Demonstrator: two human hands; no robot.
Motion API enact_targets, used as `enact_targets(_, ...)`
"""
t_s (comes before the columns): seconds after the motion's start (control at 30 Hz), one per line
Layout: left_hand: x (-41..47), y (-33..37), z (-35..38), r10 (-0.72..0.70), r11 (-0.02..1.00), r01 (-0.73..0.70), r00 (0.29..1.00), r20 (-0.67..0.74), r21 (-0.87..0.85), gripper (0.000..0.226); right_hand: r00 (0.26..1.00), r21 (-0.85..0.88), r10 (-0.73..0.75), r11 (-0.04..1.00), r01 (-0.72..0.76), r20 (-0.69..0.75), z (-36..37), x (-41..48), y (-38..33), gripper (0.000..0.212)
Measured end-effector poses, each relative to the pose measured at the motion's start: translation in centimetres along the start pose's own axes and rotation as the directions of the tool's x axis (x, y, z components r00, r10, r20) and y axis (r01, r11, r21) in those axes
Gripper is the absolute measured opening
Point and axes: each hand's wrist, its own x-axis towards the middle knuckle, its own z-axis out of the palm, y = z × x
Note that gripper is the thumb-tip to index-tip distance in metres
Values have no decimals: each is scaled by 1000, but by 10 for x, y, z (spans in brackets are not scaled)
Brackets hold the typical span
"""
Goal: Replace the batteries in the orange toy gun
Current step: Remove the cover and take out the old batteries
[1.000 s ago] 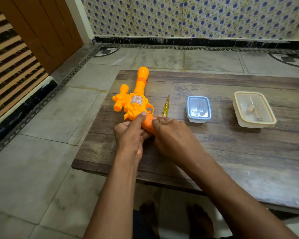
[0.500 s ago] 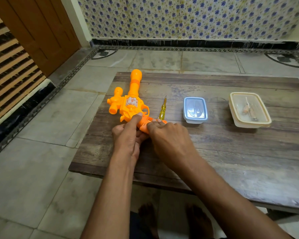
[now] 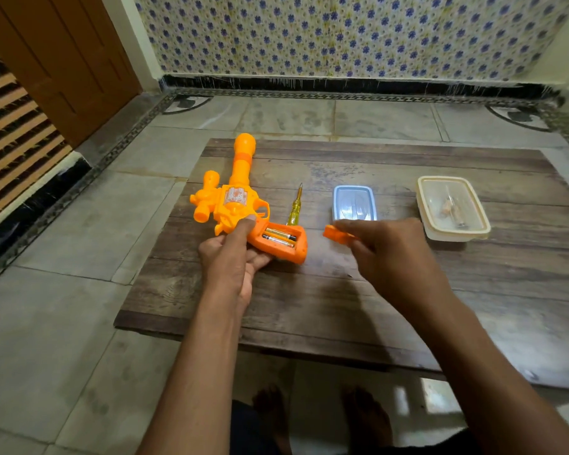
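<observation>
With the battery cover [image 3: 335, 234] now lifted off the grip and pinched in our right hand [image 3: 388, 251], and our left hand [image 3: 230, 257] clasping the orange toy gun [image 3: 234, 205] on the table [image 3: 309, 300], we have the old batteries [image 3: 280, 237] exposed for removal.

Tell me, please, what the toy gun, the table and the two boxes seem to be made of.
The toy gun: moulded plastic, glossy orange. The table: probably wood, matte and worn, with grain and plank seams. The blue box: plastic, lid shiny with reflections. The cream box: translucent plastic, contents showing dimly through the lid.
</observation>
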Motion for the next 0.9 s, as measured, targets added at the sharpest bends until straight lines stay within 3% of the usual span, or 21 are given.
enact_targets(0.17, 0, -1, 1, -8, 1000, 8, 1000, -9, -11, 7, 963, -330, 88, 944, 2, 255, -9, 0, 27, 38)
enact_targets(0.4, 0, -2, 1, -14, 1000, 14, 1000, -22, -5, 12, 893, -456, 127, 885, 94, 431, -13, -7, 31, 37)
enact_targets(0.57, -1, -2, 3, -16, 1000, 17, 1000, -25, 10, 12, 857, -489, 230, 872, 29, 461, -7, -10, 32, 22)
enact_targets(0.9, 0, -1, 2, -28, 1000, 28, 999, -27, -1, 16, 858, -474, 242, 881, 1, 453, -17, -9, 21, 36)
